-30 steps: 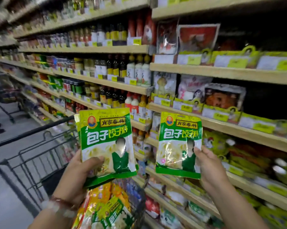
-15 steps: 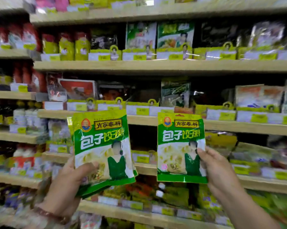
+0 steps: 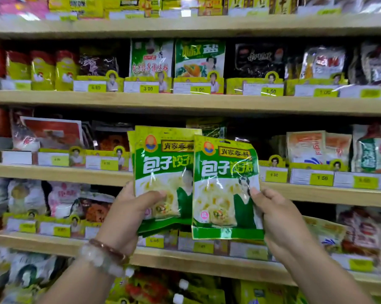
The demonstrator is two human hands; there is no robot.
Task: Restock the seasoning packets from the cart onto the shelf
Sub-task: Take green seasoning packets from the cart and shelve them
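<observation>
My left hand (image 3: pixel 128 213) grips a small stack of green seasoning packets (image 3: pixel 161 172) by the lower left corner, thumb across the front. My right hand (image 3: pixel 275 216) pinches a single green seasoning packet (image 3: pixel 225 194) at its right edge. The single packet overlaps the right side of the stack. Both are held upright in front of the middle wooden shelf (image 3: pixel 57 174), where a dark gap (image 3: pixel 240 130) shows behind the packets. The cart is out of view.
Wooden shelves run across the whole view, stacked with seasoning bags behind yellow price tags (image 3: pixel 321 177). A green packet row (image 3: pixel 199 59) stands on the shelf above (image 3: pixel 185 103). More bags fill the lower shelf (image 3: pixel 185 262) and the floor level.
The view has turned from the aisle and cart to face the shelves squarely. Both hands have come closer together, so the right packet now overlaps the left stack, nearer the middle shelf.
</observation>
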